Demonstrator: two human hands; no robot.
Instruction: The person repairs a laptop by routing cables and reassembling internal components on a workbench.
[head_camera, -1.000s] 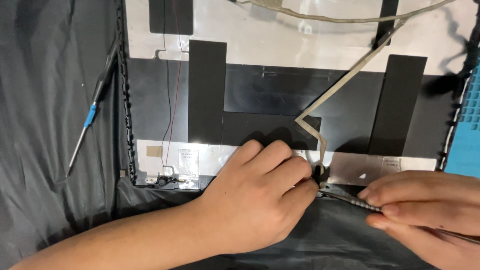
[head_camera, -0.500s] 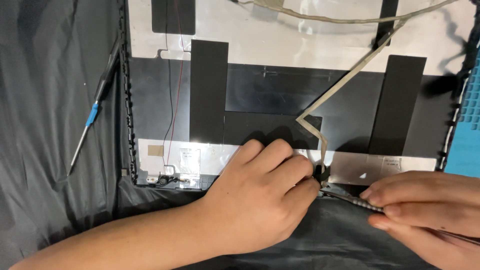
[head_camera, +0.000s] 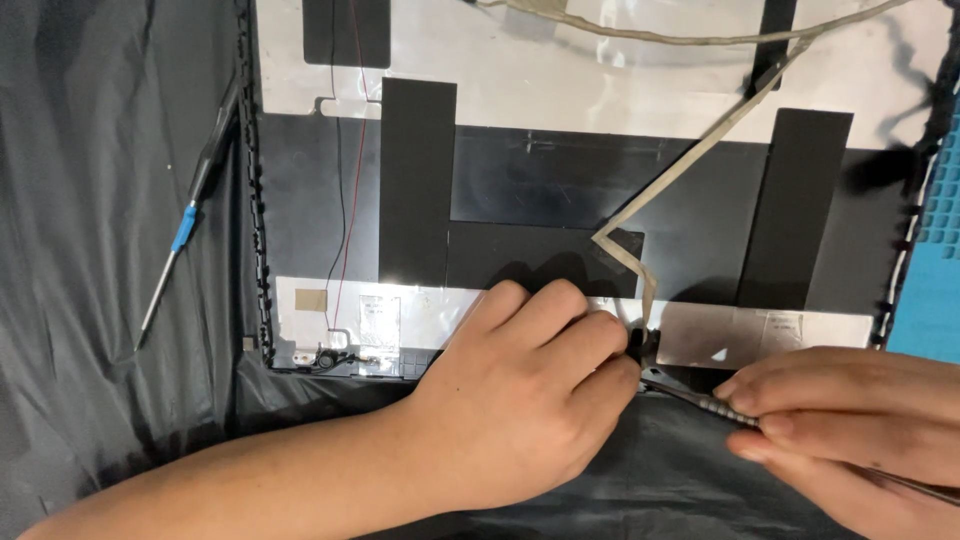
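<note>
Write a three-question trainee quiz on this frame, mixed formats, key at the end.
1. True or false: the right hand holds a slim metal tool whose tip points at the lower edge of the panel.
2. Where does the blue-collared screwdriver lie? A) on the panel B) on the black sheet left of the panel C) in the left hand
3. Fill in: the flat ribbon cable runs diagonally down from the upper ____ of the panel.

Key: 1 true; 2 B; 3 right
</note>
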